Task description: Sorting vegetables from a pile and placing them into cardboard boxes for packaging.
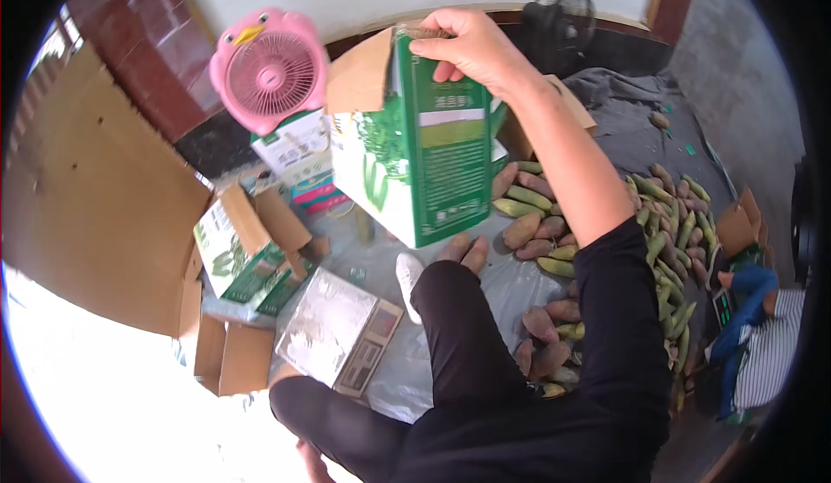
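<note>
My right hand (463,46) pinches the top edge of a green and white carton (450,163), thumb outside and fingers over the rim. The carton hangs upright over the floor in front of my knees, with a brown flap folded out on its left side. What is inside it cannot be seen. A flat digital scale (333,331) with a shiny, worn plate lies between my knees and the cartons at the left. No left hand shows plainly; a bit of skin below my left thigh is too unclear to name.
Long green radishes (662,249) and reddish-brown roots (541,331) are heaped at the right. Leftward stand an open printed carton (234,249), a brown box (234,353) and a pink fan (270,72). A black fan (563,28) stands behind. Another person's striped sleeve (770,353) shows far right.
</note>
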Tool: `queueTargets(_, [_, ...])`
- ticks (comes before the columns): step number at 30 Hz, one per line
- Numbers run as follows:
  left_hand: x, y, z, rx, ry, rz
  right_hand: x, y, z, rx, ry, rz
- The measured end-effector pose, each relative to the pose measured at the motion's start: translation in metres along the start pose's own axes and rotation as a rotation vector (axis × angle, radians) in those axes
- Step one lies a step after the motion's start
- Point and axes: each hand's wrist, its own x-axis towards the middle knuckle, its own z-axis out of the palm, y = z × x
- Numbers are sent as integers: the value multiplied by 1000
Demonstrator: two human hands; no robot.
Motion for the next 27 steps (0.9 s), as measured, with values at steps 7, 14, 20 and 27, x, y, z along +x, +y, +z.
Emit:
queueTargets(7, [-27,92,-25,-4,449,331,6,-17,61,-82,-262,-23])
queueTargets(14, [-53,224,25,250,272,808,-17,-44,130,-93,-557,-291])
queueTargets(20, [-78,303,89,881,455,1071,-59,-47,172,-178,-760,-605])
queueTargets(27, [-39,268,92,901,-241,685,-87,-7,193,-224,-940,-523])
